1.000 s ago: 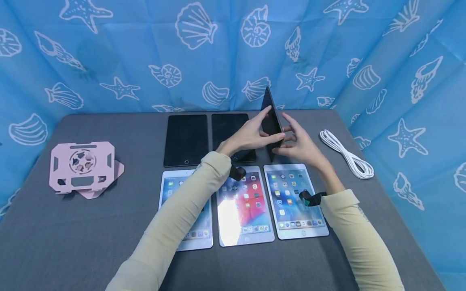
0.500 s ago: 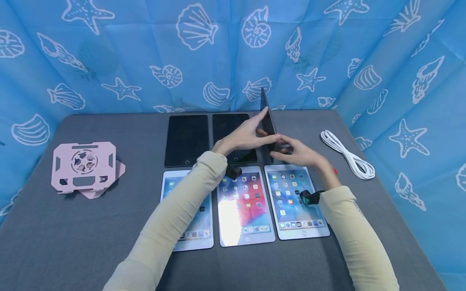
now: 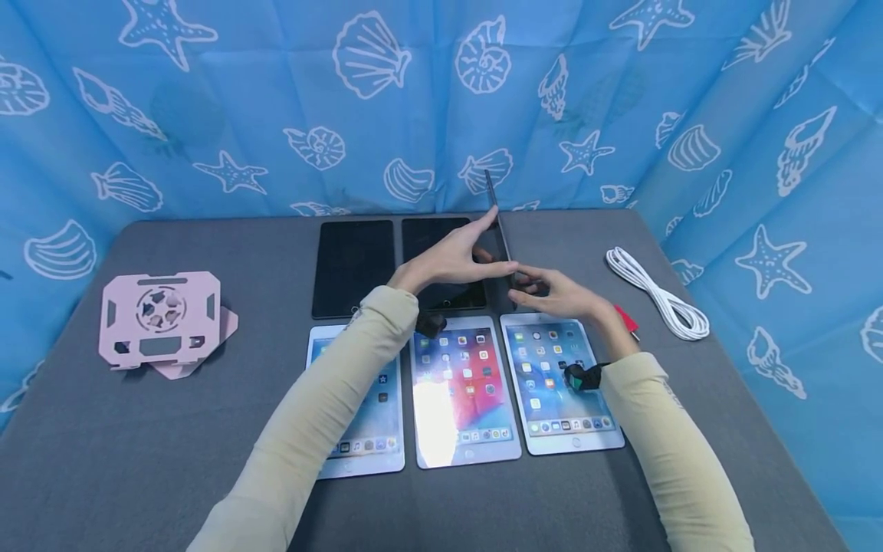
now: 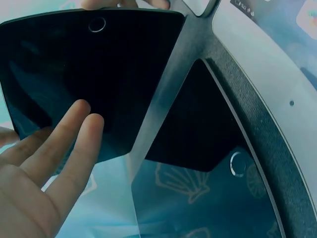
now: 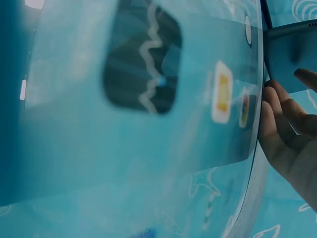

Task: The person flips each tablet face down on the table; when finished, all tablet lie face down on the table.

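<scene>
Both hands hold up a black tablet [image 3: 506, 238], which stands nearly edge-on on its short side in the head view, dark screen toward the left. My left hand [image 3: 451, 253] spans it, index finger and thumb at its edge and other fingers by the screen. Its round home button shows in the left wrist view above the left fingers [image 4: 89, 139]. My right hand [image 3: 562, 295] grips the lower near end between thumb and fingers. Beside it, two black tablets lie flat, the left one [image 3: 354, 264] and the right one [image 4: 213, 134], partly under the left hand.
In front lie three white tablets with lit screens: left [image 3: 372, 429], middle [image 3: 476, 399] and right [image 3: 552, 383]. A pink slotted stand [image 3: 159, 318] sits at left. To the right are a coiled white cable [image 3: 655, 291] and a small red piece [image 3: 626, 318]. A blue curtain [image 3: 428, 92] hangs behind.
The held tablet has shifted left and turned more edge-on. Both hands moved left with it, the right fingers now lower along it. More of the red piece shows.
</scene>
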Demonstrator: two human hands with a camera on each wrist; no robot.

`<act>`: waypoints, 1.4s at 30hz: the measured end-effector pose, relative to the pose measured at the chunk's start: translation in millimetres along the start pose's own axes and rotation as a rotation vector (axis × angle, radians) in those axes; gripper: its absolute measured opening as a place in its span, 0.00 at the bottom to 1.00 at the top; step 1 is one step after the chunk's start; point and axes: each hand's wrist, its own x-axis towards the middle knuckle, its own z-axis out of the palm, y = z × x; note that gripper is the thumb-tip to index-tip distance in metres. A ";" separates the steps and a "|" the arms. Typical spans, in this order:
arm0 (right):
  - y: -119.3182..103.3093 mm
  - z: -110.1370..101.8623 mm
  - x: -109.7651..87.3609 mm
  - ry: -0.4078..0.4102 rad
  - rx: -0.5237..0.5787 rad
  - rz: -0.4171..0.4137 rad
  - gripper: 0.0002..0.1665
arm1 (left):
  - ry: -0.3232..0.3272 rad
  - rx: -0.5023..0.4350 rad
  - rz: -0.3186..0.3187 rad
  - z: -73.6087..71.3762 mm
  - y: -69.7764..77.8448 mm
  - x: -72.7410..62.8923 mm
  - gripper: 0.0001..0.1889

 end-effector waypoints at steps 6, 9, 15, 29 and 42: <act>-0.2 1.1 1.4 -0.026 0.049 0.003 0.42 | -0.007 0.014 0.014 -2.1 -4.0 -3.8 0.55; -1.9 1.3 1.5 -0.038 0.075 0.031 0.43 | -0.001 0.013 0.013 -1.8 -6.8 -4.9 0.56; -4.1 1.2 1.5 -0.068 0.120 0.073 0.45 | 0.037 -0.029 0.020 -1.6 -10.1 -6.7 0.57; -8.1 4.0 5.1 -0.049 0.121 0.126 0.47 | 0.065 -0.091 0.013 -4.8 -24.0 -17.7 0.56; -7.7 2.5 2.2 0.040 0.091 0.239 0.52 | 0.042 -0.117 -0.016 4.3 -37.5 -19.0 0.58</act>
